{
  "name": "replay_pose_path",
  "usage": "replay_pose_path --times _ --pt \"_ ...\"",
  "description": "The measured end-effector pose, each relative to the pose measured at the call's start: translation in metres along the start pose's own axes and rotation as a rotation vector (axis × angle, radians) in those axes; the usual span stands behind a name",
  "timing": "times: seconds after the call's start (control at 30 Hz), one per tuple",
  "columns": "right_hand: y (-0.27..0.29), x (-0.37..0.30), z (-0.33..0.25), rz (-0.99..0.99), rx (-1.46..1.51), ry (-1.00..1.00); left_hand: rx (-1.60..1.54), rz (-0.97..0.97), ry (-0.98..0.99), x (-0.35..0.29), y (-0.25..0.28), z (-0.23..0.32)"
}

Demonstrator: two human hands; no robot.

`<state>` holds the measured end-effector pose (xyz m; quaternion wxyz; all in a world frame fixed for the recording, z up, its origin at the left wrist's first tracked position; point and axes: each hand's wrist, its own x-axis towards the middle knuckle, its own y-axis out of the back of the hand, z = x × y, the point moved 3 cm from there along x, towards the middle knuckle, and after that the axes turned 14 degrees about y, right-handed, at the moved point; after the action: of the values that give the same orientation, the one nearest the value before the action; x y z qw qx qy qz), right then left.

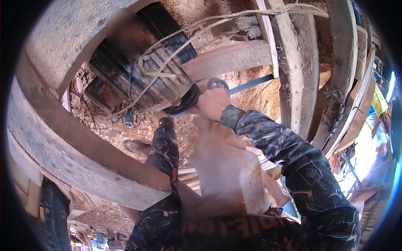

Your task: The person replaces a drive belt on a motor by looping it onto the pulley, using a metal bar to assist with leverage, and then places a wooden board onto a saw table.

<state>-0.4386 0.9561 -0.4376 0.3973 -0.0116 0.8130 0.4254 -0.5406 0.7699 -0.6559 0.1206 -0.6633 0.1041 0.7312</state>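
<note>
A worn motor (159, 79) with a ribbed housing lies among wood shavings ahead of me. Its dark round pulley (189, 99) faces my hands. A flat dark belt (251, 83) runs off to the right, passing under a wooden beam's end. My right hand (214, 103) is closed at the pulley's right side, its fingers curled round the belt. My left hand (160, 114) reaches in below the motor at the pulley's left edge; its fingers are mostly hidden. A pale, rust-spotted, box-like thing (251, 184) stands close in front of my body, its upper part blurred.
A thick curved wooden beam (96, 154) sweeps across the left. Upright planks (299, 71) stand at the right, with a short board (230, 58) beside the motor. A pale cord (201, 35) crosses over the motor. Sandalled feet (217, 83) (137, 146) rest on the shavings.
</note>
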Motion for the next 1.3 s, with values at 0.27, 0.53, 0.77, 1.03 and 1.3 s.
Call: replay_pose_path --times 0.27,0.53,0.77,1.03,1.3 --pt "-0.001 -0.014 -0.004 -0.011 0.016 0.001 0.073 0.203 0.142 -0.065 0.031 -0.001" --pt "0.084 -0.079 0.056 0.051 -0.091 -0.212 0.437 0.188 -0.309 -0.098 0.082 0.026" --pt "0.07 -0.085 0.082 -0.086 0.036 -0.32 0.879 0.12 -0.315 -0.159 0.04 0.004" --pt "0.013 -0.05 0.027 0.082 -0.003 -0.153 0.936 0.228 -0.326 -0.166 0.082 0.007" --pt "0.078 -0.089 0.032 0.386 -0.044 -0.131 0.887 0.09 -0.177 -0.198 0.112 0.011"
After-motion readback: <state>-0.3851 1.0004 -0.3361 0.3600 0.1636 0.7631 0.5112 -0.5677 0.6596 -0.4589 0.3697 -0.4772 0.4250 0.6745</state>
